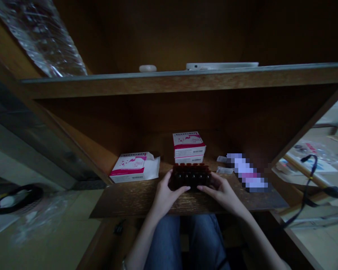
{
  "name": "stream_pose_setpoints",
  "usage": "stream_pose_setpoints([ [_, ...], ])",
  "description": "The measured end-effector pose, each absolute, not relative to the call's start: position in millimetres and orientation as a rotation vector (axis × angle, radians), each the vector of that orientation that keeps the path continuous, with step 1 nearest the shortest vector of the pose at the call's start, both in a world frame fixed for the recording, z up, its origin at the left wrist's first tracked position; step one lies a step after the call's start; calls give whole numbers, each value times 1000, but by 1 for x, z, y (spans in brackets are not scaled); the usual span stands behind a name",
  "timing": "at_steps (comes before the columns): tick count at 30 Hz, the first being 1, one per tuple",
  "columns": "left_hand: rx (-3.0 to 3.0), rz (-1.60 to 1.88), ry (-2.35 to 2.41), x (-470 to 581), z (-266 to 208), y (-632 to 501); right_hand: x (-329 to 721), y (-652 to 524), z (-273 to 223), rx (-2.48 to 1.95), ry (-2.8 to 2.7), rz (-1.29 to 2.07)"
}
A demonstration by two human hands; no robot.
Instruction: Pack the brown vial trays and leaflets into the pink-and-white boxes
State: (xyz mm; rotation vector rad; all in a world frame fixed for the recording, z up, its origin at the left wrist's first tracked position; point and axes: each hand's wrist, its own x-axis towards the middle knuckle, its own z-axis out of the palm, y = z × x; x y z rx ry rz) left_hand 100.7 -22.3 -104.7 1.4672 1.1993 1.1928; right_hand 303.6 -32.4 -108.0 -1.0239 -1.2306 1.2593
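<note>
Both hands grip a dark brown pack (192, 176), which sits directly in front of the stack of white-and-pink boxes (189, 147) and hides the foot of that stack. The left hand (171, 192) is closed around the pack's left end, and the right hand (220, 189) around its right end; each thumb lies along the near side, the two tips pointing toward each other with a gap between. A row of dark, rounded, shiny bumps runs across the face of the pack, and its upper edge shows reddish brown.

Left of the stack, a single white-and-pink box (129, 167) lies on the wooden bench (124, 202), a white sheet (153, 167) spreading from its right side. Right of the stack lie two small clear packets (224, 171), and beyond them a long, pale item (249, 174) whose details are blurred out. Above the stack runs a shelf (183, 84), which bears a small white rounded object (148, 68) and a flat white one (222, 66).
</note>
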Motion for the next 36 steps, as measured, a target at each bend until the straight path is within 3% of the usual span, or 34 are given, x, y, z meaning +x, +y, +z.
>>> stream_pose_setpoints([
  [11,1276,1333,1067,120,-12,-15,296,-21,-30,-928,-1173,1166],
  [17,1433,1386,965,108,-3,-15,307,-25,-20,-873,-1300,1077],
  [25,1914,1374,725,93,4,-16,319,-32,-22,-679,-1595,684],
  [29,1681,1400,895,96,2,-20,319,-32,-23,-634,-1612,543],
  [36,1095,1031,712,82,10,-20,318,-33,-21,-661,-1572,553],
])
